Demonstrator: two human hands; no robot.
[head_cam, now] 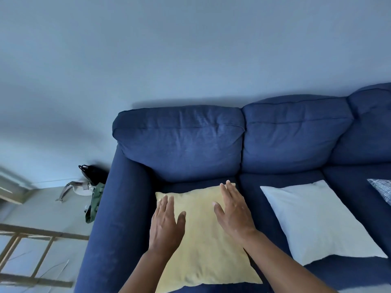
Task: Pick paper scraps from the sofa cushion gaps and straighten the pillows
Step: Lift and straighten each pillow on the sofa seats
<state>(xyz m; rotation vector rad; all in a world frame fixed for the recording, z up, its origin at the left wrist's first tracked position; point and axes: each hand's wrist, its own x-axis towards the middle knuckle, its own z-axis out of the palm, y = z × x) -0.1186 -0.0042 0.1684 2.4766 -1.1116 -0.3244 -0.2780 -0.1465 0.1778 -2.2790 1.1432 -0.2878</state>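
Two hands lay flat on one pillow when we looked down at the blue sofa (211, 144). Starting at the far left, we saw a wooden frame (31, 250) on the floor, and beyond it a black bag (95, 173) and a green cloth (95, 205) just beside the sofa's armrest (118, 218). On the leftmost seat lay the yellow pillow (203, 246), flat and slightly turned. Our left hand (167, 225) rested on its left part with fingers straight and relaxed, gripping nothing. Our right hand (232, 212) pressed near the far right corner, fingers likewise extended, holding nothing. On the next seat a white pillow (317, 220) lay flat and askew, apart from the yellow one. At the right edge a patterned pillow (382, 190) showed only partly. We could not make out any paper scraps.
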